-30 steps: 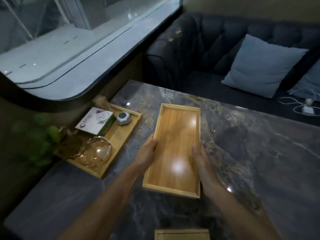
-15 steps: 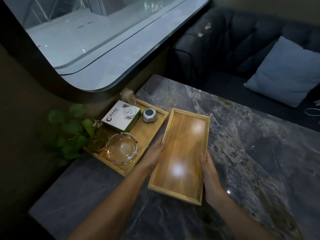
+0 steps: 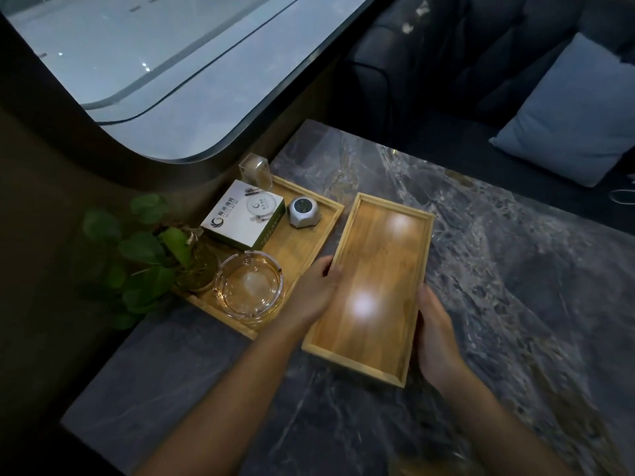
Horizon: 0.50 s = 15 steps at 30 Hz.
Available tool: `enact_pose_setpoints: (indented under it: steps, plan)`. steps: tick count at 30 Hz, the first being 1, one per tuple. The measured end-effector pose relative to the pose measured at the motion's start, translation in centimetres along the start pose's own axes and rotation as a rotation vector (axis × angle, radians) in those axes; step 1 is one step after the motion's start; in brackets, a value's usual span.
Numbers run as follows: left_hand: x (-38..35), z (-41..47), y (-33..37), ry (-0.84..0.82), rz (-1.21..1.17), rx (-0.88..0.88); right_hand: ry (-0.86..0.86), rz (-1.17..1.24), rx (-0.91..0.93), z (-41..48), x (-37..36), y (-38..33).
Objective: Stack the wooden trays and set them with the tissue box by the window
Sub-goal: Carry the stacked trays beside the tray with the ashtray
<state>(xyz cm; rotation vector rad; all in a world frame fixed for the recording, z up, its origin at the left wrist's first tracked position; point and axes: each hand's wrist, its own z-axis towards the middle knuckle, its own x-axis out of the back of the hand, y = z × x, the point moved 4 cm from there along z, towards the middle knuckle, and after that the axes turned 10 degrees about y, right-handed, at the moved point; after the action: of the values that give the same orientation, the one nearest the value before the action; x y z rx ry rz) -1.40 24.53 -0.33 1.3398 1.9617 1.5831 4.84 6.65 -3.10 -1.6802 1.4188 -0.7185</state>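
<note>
Filling the lower and right part of the frame: dark grey veined marble tabletop (image 3: 498, 304), glossy, near-left corner at lower left. Curving across the upper left: rounded window (image 3: 165, 63) set in a dark wall. Backing the upper right: dark tufted sofa (image 3: 464, 63) with a pale blue cushion (image 3: 577, 111).

Lying at centre frame: empty rectangular light-wood tray (image 3: 374, 286), left hand (image 3: 312, 293) clamped on its left long rim, right hand (image 3: 436, 334) clamped on its right rim, fingers together.

Sitting just left of it, near the window wall: second wooden tray (image 3: 305, 242) carrying a white-and-green tissue box (image 3: 244, 214), a small silver faceted gadget (image 3: 304, 213), a clear glass ashtray (image 3: 249, 286), a green leafy plant (image 3: 144, 255).

Remaining bare: marble right of centre and toward the bottom edge.
</note>
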Motion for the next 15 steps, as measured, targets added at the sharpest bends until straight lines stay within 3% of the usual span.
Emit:
enact_pose_setpoints:
  steps: [6,11,15]
  plan:
    - [3.3,-5.6,-3.7,0.191,0.079,0.082,0.064,-0.114,0.002,1.1,0.3,-1.0]
    - [2.5,-8.1,-5.7,0.127,0.089,0.111,0.087,-0.152,0.007,1.3,0.5,-0.5]
    - [3.6,-8.1,-6.5,0.17,0.11,0.117,0.058,-0.156,0.002,1.2,-0.3,0.4]
